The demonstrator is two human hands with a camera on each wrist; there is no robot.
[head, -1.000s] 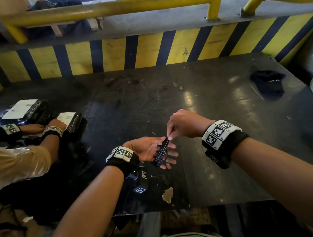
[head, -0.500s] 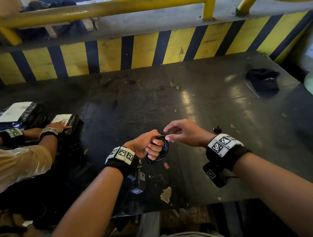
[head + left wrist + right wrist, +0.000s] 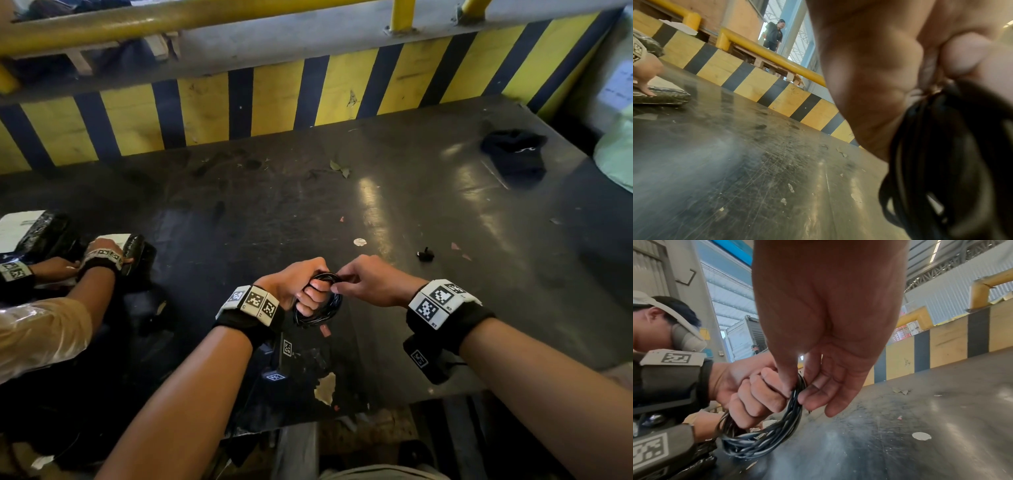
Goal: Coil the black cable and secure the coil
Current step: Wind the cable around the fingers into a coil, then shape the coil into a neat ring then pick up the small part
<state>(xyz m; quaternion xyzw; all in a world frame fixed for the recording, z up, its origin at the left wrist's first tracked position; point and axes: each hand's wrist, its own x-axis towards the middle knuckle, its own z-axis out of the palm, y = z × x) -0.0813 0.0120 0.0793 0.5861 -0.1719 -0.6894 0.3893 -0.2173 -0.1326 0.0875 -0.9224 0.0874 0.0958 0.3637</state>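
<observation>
- Just above the near edge of the dark table [image 3: 239, 212], your left hand [image 3: 298, 287] is a fist, its fingers [image 3: 756, 395] curled through the loops of the black cable [image 3: 322, 310], which hangs as a coil at the hand's 4 o'clock.
- At the coil's 12 o'clock, your right hand [image 3: 373, 284] pinches the top of the strands between thumb and forefinger; the other fingers [image 3: 830, 395] hang loosely beside them.
- In the right wrist view the black cable [image 3: 764, 439] loops down below your left fist, close over the table; you cannot tell whether it touches.
- In the left wrist view the black cable [image 3: 941, 162] fills the 4 o'clock side, blurred against your palm.
- On the table, a small black piece [image 3: 424, 254] lies at 2 o'clock of your right hand, and a round white sticker [image 3: 359, 242] at 12 o'clock.
- Far off at 2 o'clock rests a dark cloth [image 3: 513, 150].
- At 9 o'clock, another person's hands [image 3: 99, 255] rest on black wrapped parcels [image 3: 137, 253].
- At 12 o'clock, a yellow-and-black striped wall [image 3: 274, 102] backs the table.
</observation>
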